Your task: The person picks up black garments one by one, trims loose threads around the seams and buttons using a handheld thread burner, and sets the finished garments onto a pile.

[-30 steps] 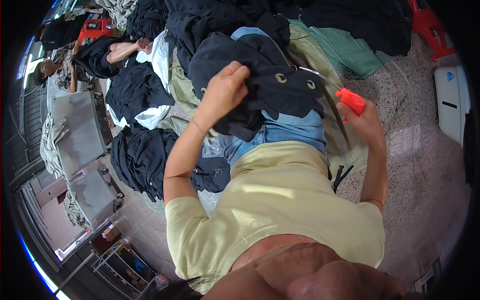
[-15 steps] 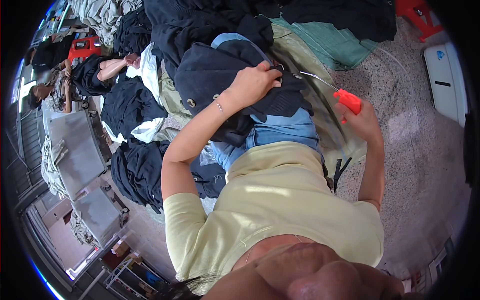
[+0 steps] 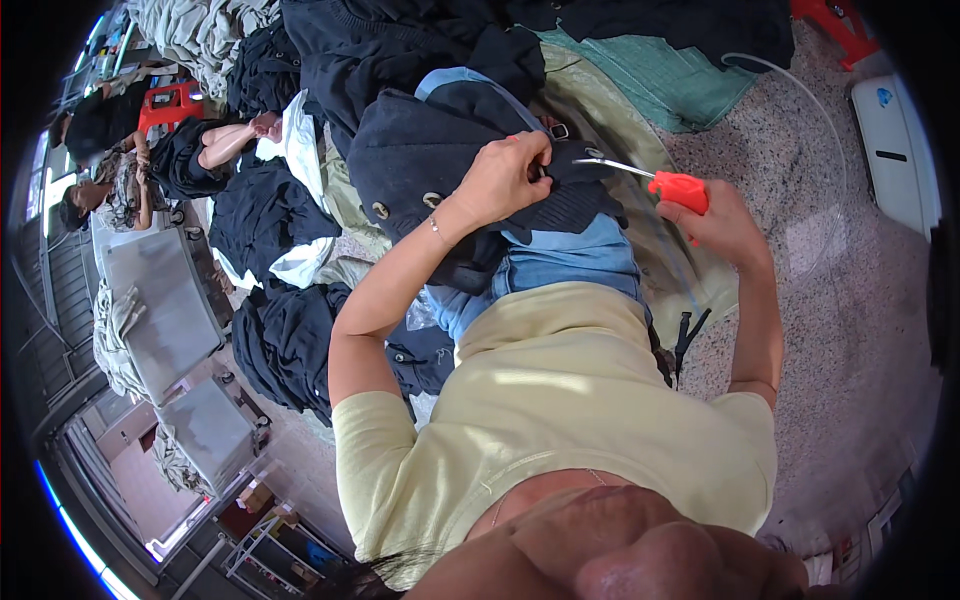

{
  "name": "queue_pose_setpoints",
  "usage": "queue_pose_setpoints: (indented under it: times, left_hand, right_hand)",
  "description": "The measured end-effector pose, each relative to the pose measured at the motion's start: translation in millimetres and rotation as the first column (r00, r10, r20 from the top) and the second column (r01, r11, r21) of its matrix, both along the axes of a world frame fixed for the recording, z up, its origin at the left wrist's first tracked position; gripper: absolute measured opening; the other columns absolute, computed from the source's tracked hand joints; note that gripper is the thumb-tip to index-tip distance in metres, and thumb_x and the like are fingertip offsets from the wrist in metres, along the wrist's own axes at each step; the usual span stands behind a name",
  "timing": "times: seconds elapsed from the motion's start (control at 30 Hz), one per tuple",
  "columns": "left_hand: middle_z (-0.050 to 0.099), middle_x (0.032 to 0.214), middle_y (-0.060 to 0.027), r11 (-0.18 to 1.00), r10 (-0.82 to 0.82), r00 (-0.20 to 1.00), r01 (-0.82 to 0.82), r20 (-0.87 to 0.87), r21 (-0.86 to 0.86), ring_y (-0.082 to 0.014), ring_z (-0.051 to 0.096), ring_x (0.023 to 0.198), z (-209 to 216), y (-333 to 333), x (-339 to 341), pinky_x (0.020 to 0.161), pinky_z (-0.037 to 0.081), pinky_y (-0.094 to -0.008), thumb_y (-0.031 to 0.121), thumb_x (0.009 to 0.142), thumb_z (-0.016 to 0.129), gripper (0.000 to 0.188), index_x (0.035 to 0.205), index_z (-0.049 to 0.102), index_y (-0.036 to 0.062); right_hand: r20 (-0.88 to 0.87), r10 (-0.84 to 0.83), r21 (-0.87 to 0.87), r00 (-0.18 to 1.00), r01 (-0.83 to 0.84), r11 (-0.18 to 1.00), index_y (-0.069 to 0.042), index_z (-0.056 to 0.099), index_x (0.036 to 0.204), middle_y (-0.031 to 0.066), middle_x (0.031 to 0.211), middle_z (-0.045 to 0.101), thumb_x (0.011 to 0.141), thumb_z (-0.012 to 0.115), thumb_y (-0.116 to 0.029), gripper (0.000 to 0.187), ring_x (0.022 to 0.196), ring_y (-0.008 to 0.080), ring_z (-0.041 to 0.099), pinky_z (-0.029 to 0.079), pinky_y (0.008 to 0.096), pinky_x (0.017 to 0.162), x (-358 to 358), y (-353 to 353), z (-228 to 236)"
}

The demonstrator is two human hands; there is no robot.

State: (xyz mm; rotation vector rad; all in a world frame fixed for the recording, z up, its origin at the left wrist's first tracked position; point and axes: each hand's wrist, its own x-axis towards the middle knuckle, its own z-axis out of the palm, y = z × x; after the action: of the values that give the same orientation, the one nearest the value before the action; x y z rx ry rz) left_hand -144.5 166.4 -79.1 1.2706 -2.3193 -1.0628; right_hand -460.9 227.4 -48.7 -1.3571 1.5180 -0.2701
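A dark navy knitted cardigan (image 3: 400, 150) with large buttons and a ribbed hem lies across my lap, over blue jeans. My left hand (image 3: 505, 180) is closed in a pinch on its edge, near the hem. My right hand (image 3: 722, 225) grips a red-handled tool (image 3: 680, 192) with a slim shiny metal end, which looks like scissors. Its metal tip reaches over the cardigan, a short way right of my left fingers. Whether the tip touches the cloth I cannot tell. The part pinched by my left fingers is mostly hidden.
Dark garments (image 3: 390, 50) are heaped ahead, with more piles (image 3: 265, 215) on the left. Green sheeting (image 3: 650, 80) lies ahead right, near a pale curved cord (image 3: 815, 105) and a white bin (image 3: 895, 150). Two people sit far left, beside grey carts (image 3: 165, 300).
The red-handled tool has moved left, bringing its tip closer to my left hand. My left fingers have curled and shifted slightly left on the cardigan's edge. The pale cord shows more plainly.
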Motion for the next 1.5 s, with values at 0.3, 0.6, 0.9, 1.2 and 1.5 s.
queue_pose_setpoints:
  times: [0.3, 0.6, 0.9, 1.2, 1.5]
  left_hand:
    - [0.067, 0.071, -0.0132, 0.97, -0.226, 0.921, 0.242, 0.317, -0.012, -0.0319, 0.069, 0.066, 16.2, -17.2, -16.6, 0.062, 0.054, -0.0414, 0.031, 0.083, 0.078, 0.028, 0.079, 0.07, 0.005]
    - [0.068, 0.125, -0.0189, 0.925, -0.376, 0.621, 0.296, 0.688, 0.238, -0.0359, 0.066, 0.115, -44.6, -51.6, -96.9, 0.094, 0.054, -0.0457, 0.042, 0.09, 0.069, 0.048, 0.119, 0.07, 0.0045]
    - [0.071, 0.114, -0.021, 0.817, -0.556, 0.727, 0.389, 0.403, 0.425, -0.0382, 0.066, 0.109, -74.7, -82.0, -77.5, 0.092, 0.052, -0.0426, 0.05, 0.086, 0.072, 0.053, 0.115, 0.072, 0.0046]
    - [0.065, 0.086, -0.0156, 0.978, -0.169, 0.962, 0.137, 0.215, 0.157, -0.034, 0.066, 0.085, -49.1, -31.9, -56.1, 0.073, 0.051, -0.0428, 0.015, 0.069, 0.088, 0.038, 0.084, 0.056, 0.0019]
    - [0.059, 0.088, -0.014, 0.972, -0.191, 0.981, 0.192, 0.023, -0.135, -0.0372, 0.062, 0.087, -47.3, -10.7, -53.4, 0.075, 0.05, -0.0451, 0.004, 0.073, 0.08, 0.035, 0.092, 0.052, 0.0035]
  right_hand:
    - [0.116, -0.075, 0.065, 0.99, 0.068, 0.996, -0.009, 0.074, 0.119, 0.0008, 0.063, 0.062, 0.089, 0.076, -0.034, 0.039, 0.055, 0.01, 0.057, 0.046, 0.0295, 0.057, -8.3, 8.5, -8.4]
    - [0.108, -0.306, -0.053, 0.946, 0.313, 0.948, -0.003, 0.073, 0.116, -0.0002, 0.063, 0.06, 0.093, 0.074, -0.032, 0.037, 0.056, 0.0082, 0.057, 0.046, 0.0284, 0.055, -45.3, 32.2, -12.1]
    - [0.1, -0.242, -0.013, 0.965, 0.244, 0.97, -0.004, 0.074, 0.113, 0.0005, 0.067, 0.062, 0.089, 0.077, -0.036, 0.039, 0.059, 0.0089, 0.06, 0.049, 0.0292, 0.056, -53.1, 27.2, -25.3]
    - [-0.064, -0.149, -0.023, 0.987, 0.148, 0.989, -0.006, 0.075, 0.111, 0.0031, 0.065, 0.063, 0.087, 0.076, -0.04, 0.042, 0.057, 0.012, 0.061, 0.049, 0.0331, 0.057, -40.3, 18.4, -9.7]
    - [-0.291, -0.036, -0.059, 0.956, 0.02, 0.998, -0.005, 0.076, 0.097, 0.0099, 0.062, 0.066, 0.08, 0.077, -0.051, 0.049, 0.061, 0.0267, 0.069, 0.051, 0.04, 0.064, -27.1, 4.2, 8.2]
